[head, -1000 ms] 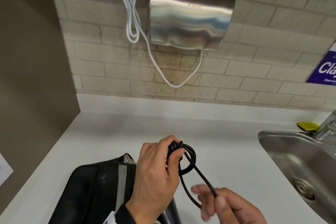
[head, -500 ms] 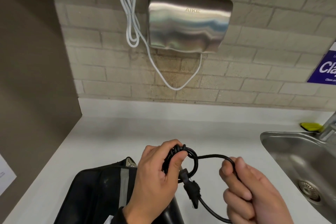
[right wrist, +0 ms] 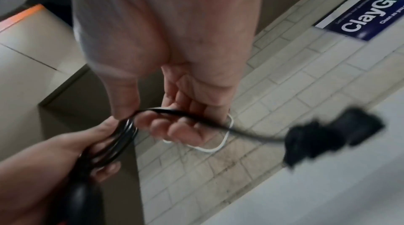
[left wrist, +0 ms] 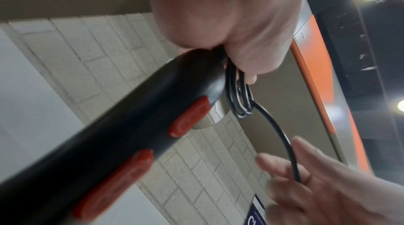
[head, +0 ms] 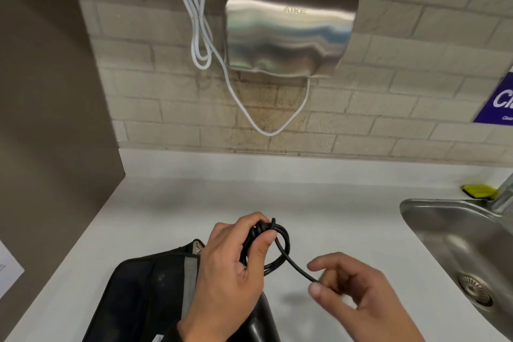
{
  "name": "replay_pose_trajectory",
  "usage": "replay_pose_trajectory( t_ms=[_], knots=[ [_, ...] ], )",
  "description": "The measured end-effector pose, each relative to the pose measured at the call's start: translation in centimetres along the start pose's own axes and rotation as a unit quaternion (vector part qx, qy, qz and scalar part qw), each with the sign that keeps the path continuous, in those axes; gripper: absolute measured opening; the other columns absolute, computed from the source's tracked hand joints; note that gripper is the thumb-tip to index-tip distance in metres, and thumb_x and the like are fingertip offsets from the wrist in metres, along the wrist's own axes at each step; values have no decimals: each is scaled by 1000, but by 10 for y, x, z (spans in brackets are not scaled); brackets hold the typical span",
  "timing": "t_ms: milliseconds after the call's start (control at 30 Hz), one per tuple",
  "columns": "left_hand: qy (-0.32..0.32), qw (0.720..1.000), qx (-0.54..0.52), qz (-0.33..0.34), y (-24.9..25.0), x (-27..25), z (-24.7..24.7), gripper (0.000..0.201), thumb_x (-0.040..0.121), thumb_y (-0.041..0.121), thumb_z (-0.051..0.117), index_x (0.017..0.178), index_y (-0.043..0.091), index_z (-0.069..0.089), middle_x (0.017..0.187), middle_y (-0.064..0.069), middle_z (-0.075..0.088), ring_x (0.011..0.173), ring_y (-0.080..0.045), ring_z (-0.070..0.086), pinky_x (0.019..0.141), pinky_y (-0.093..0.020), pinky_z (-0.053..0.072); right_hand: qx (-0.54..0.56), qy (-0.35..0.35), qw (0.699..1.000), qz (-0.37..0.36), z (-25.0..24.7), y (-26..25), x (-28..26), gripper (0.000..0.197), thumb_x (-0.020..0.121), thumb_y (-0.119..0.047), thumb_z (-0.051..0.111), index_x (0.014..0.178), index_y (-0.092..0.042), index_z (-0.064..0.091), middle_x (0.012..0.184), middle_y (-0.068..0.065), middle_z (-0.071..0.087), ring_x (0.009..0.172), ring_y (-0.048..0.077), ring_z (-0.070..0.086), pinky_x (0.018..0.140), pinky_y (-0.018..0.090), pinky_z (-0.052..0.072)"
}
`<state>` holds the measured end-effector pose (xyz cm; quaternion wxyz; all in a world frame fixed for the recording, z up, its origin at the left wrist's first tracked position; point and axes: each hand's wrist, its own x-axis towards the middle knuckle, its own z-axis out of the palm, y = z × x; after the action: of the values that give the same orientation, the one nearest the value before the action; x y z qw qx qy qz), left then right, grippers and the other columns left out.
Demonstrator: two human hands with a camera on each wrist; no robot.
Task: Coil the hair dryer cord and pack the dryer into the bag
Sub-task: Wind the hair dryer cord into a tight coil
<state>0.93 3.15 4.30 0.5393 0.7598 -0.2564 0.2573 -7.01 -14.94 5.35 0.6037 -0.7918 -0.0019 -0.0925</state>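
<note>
While the left hand (head: 230,272) gripped the coiled cord (head: 273,247) bunched at the butt of the black hair dryer (left wrist: 122,135) — thumb pressed over the loops — the right hand (head: 358,294) pinched the loose tail of the cord between its fingers (head: 316,290). The plug (right wrist: 328,135) hung blurred below the right hand. The black bag (head: 144,294) lay on the white bench (head: 166,211), under the left hand. A steel sink (head: 455,247) sat to the right.
</note>
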Motion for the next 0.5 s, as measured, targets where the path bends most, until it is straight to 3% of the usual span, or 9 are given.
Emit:
replay_pose_trajectory(
  t_ms=[100, 167, 200, 267, 333, 400, 500],
  knots=[
    [-13, 999, 24, 33, 4, -2, 5, 17, 92, 43, 52, 103, 33, 59, 96, 40, 55, 80, 0, 57, 72, -20, 46, 22, -27, 999, -19, 17, 2, -1, 43, 59, -45, 89, 93, -31, 68, 76, 0, 64, 57, 11, 52, 63, 20, 47],
    [-14, 999, 31, 21, 3, -3, 6, 17, 90, 41, 52, 105, 36, 58, 98, 43, 55, 82, -3, 57, 73, -18, 46, -54, 15, 997, -48, 28, 2, 0, 30, 70, -31, 83, 92, -39, 65, 78, -6, 65, 51, 4, 48, 58, 12, 43],
    [-19, 999, 33, 9, 1, -3, 5, 18, 90, 42, 51, 107, 38, 57, 100, 42, 55, 83, -5, 58, 74, -19, 47, -124, 56, 987, -90, 32, -1, 1, 22, 77, -30, 77, 92, -42, 65, 77, -10, 63, 53, 3, 50, 55, 8, 43],
    [-46, 998, 33, -7, -2, -2, 3, 23, 91, 47, 48, 113, 43, 55, 102, 37, 57, 87, -6, 58, 76, -18, 47, -252, 98, 946, -180, 36, -7, 5, 8, 88, -41, 62, 95, -39, 66, 76, -15, 57, 60, 0, 53, 53, 11, 46],
    [-71, 997, 34, -3, -2, -2, 1, 32, 92, 48, 46, 123, 44, 53, 96, 39, 57, 85, -3, 56, 74, -9, 43, -292, 104, 925, -219, 34, -13, 7, 20, 94, -46, 48, 97, -36, 65, 77, -16, 52, 61, 3, 52, 53, 15, 45],
    [-82, 996, 30, 9, 0, -2, 0, 38, 93, 45, 47, 131, 42, 52, 93, 42, 56, 83, -1, 54, 74, -5, 40, -286, 91, 927, -226, 30, -20, 11, 18, 94, -42, 48, 95, -35, 65, 77, -15, 50, 61, 5, 51, 53, 15, 43],
    [-96, 995, 7, 28, 1, -1, -4, 29, 95, 42, 48, 121, 41, 59, 96, 33, 63, 83, -1, 56, 73, -9, 41, -222, 53, 951, -211, 19, -32, 15, 18, 91, -39, 51, 89, -35, 69, 78, -13, 52, 64, 2, 52, 55, 5, 39]
  ],
)
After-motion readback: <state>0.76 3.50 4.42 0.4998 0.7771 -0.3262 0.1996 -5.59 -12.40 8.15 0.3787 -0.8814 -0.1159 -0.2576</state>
